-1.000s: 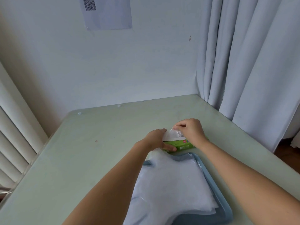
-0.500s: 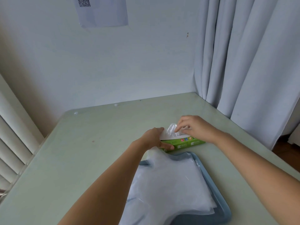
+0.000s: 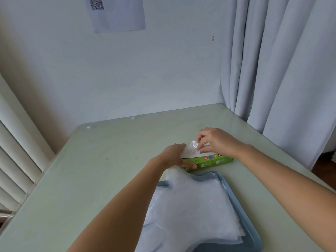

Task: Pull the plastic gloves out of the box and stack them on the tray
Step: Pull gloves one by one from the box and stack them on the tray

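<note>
A person's left hand (image 3: 173, 156) grips the left end of a green box (image 3: 212, 162) on the pale table (image 3: 109, 170), thumb curled along its front. The right hand (image 3: 216, 140) fingers (image 3: 199, 149) pinch a clear plastic glove (image 3: 190, 149) rising from the box's top. Just beside it, a blue tray (image 3: 241, 211) holds a stack of gloves (image 3: 190, 206) overhanging its rim.

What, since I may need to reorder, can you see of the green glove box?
The green box lies flat on the table just beyond the tray's far rim. It is long, low and seemingly cardboard, with small coloured icons on its near side, unreadable. The left hand grips its left end, thumb on the near side. The right hand pinches a crinkled clear glove sticking up from its white top.
</note>
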Demonstrator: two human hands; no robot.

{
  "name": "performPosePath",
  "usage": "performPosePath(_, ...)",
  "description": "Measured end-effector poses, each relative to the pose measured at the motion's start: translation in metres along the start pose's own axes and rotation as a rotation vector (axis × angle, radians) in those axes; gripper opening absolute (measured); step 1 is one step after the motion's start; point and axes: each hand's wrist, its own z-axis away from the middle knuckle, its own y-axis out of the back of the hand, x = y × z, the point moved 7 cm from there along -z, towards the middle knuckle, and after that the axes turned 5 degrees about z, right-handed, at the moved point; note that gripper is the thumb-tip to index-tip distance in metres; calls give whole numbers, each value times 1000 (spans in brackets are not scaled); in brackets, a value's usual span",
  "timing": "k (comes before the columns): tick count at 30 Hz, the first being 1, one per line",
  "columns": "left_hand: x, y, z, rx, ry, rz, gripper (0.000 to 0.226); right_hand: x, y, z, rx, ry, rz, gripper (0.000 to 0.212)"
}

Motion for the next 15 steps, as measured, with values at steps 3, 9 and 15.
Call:
performPosePath(3,0,0,0,-2,3,-6,74,-1,0,0,-11,40,49,8)
performPosePath(9,2,1,3,-5,5,-17,74,-23,7,-8,118,230,286,15)
performPosePath(15,2,1,4,-9,10,16,78,12,3,-16,235,-161,58,16)
